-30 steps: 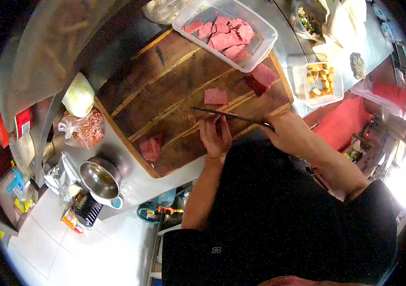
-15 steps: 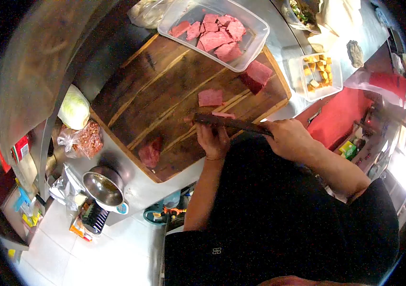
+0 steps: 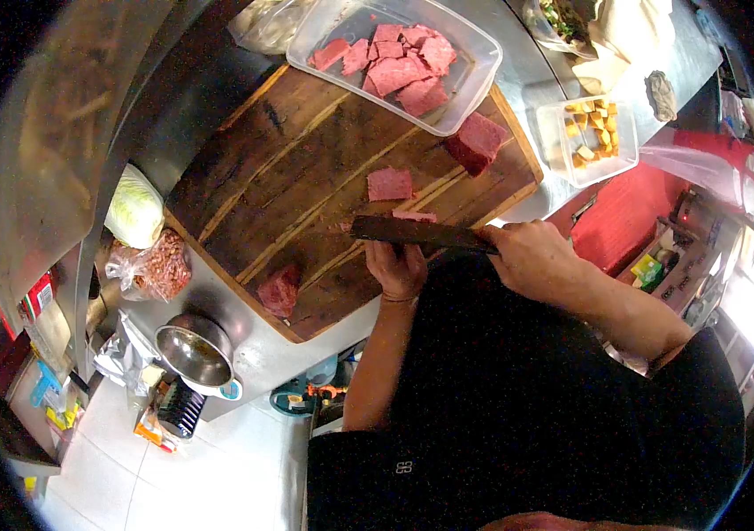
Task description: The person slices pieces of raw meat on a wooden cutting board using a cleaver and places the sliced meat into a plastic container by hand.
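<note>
My right hand [image 3: 523,252] is closed round the handle of a dark, broad-bladed knife [image 3: 417,234], whose blade points left over the wooden board [image 3: 306,168]. Right below the blade is my left hand [image 3: 397,268], its fingertips hidden behind the knife, so what they touch does not show. A thin pink strip of meat [image 3: 414,216] lies along the blade's upper edge. Above it sits a flat pink piece [image 3: 390,185]. A thick meat block [image 3: 476,143] rests at the board's right, and another chunk [image 3: 279,289] at its lower left.
A clear plastic tub [image 3: 299,44] of meat pieces overlaps the board's top edge. To the right stands a box of orange cubes [image 3: 593,137]. On the left are a cabbage [image 3: 134,209], a bag of reddish bits [image 3: 161,265] and a metal bowl [image 3: 194,350].
The knife has tilted from edge-on to showing its broad side, and a thin strip of meat now shows beside it. The view has shifted slightly. My left hand stays just below the blade.
</note>
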The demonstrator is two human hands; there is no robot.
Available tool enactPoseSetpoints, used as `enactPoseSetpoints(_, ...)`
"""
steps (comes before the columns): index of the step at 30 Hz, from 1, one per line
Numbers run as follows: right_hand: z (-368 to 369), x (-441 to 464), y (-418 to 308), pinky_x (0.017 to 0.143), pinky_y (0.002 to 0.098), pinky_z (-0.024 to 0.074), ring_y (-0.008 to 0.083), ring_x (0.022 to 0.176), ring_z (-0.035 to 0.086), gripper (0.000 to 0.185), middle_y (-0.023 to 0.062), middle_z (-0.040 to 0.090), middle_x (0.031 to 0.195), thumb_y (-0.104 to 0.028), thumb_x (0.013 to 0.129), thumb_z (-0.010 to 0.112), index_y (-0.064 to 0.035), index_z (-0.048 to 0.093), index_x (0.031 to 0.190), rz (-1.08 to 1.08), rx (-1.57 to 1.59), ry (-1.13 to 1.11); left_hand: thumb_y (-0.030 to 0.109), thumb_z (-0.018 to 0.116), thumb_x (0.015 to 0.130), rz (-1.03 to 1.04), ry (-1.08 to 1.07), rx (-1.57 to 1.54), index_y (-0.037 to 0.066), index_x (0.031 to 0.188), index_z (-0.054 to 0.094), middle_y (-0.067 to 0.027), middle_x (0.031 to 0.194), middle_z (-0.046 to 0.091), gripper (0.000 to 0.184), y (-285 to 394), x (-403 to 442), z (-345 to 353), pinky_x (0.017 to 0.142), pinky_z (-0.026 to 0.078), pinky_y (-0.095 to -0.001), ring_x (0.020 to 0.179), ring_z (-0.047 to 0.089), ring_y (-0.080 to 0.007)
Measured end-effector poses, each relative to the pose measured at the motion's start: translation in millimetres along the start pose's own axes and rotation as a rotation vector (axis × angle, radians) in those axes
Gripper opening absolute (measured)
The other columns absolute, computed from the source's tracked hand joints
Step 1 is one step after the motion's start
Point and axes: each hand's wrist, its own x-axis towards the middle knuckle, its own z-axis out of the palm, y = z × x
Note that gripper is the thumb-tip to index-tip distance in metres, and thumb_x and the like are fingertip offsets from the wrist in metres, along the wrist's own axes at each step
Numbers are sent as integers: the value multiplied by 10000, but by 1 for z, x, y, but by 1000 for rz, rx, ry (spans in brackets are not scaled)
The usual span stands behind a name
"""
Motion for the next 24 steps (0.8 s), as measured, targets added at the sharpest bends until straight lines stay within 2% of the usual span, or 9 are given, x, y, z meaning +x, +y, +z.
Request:
enactPoseSetpoints(3,5,2,3,761,534,582,438,851,700,369,246,706,901,-219,914,601,-58,637,1244,-50,13,50,282,584,997,-10,-7,-88,1,1141,621,-157,1024,729,318,5,7,2,878,544,-470,895,682,-359)
enactPoseSetpoints(5,1,1,-1,753,537,579,440,843,698,355,242,706,899,-210,913,599,-53,639,1229,-37,19,41,20,566,941,58,-8,-213,-29,1195,581,-121,960,741,259,7,14,5,778,533,-418,834,661,-349)
enactPoseSetpoints(9,2,0,5,751,539,577,441,845,697,347,241,706,899,-206,910,600,-51,640,1218,-64,16,68,54,570,960,118,29,62,-18,1169,591,-118,967,748,222,18,21,-3,783,534,-405,834,673,-337)
enactPoseSetpoints(12,1,3,1,758,536,576,440,851,697,347,244,706,901,-197,905,602,-50,640,1217,-47,-8,38,62,566,965,111,-2,-144,-10,1166,600,-117,963,749,217,25,34,-6,793,540,-404,856,679,-339)
enactPoseSetpoints(15,4,10,1,766,536,575,438,857,698,353,248,706,905,-184,898,604,-52,640,1224,-81,-43,-26,50,557,961,57,-49,-117,-11,1151,618,-126,978,745,208,22,27,-3,804,548,-415,882,676,-350)
enactPoseSetpoints(18,-1,8,-3,774,539,573,438,867,698,354,251,707,914,-185,902,594,-52,641,1226,-72,4,59,198,579,978,-137,-1,-271,18,1094,657,-134,1002,743,228,6,7,6,880,536,-461,917,696,-328)
enactPoseSetpoints(21,-3,7,-2,776,544,571,438,872,697,352,253,707,917,-187,907,587,-46,641,1225,-44,33,40,5,575,919,44,49,-20,-20,1118,632,-154,998,728,209,8,9,2,810,553,-432,890,673,-366)
enactPoseSetpoints(23,2,9,3,773,545,570,443,872,695,339,257,707,923,-191,912,579,-46,643,1212,-32,0,-1,228,582,984,8,23,24,17,1106,654,-138,1033,738,254,4,4,0,894,519,-457,928,675,-344)
enactPoseSetpoints(24,3,10,1,773,545,570,443,872,695,339,257,707,923,-191,912,579,-46,643,1212,-30,0,-2,228,582,984,7,21,23,17,1106,654,-138,1033,738,254,10,10,-1,894,519,-457,928,675,-344)
